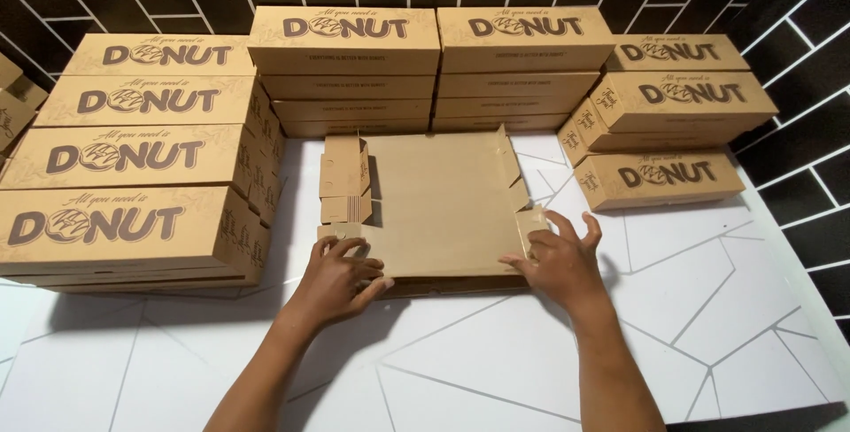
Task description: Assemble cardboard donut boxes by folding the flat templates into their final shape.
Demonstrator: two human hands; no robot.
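A flat, unfolded brown cardboard box (438, 202) lies at frame centre on a white worktop (708, 326) with grey lines. The left hand (336, 277) and right hand (558, 259) press its near corners, fingers spread. Stacked closed boxes (133, 184) line a black-tiled wall (797, 7).

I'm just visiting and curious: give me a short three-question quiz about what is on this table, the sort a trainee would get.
1. True or false: the flat cardboard blank lies printed side up.
2. Which hand rests on the blank's near left corner: the left hand or the right hand?
3. Multiple choice: the finished boxes stand A) only on the left, B) only at the back, C) on the left, back and right of the blank.

Key
1. False: its plain brown side shows.
2. The left hand; the right hand is at the near right flap.
3. C.
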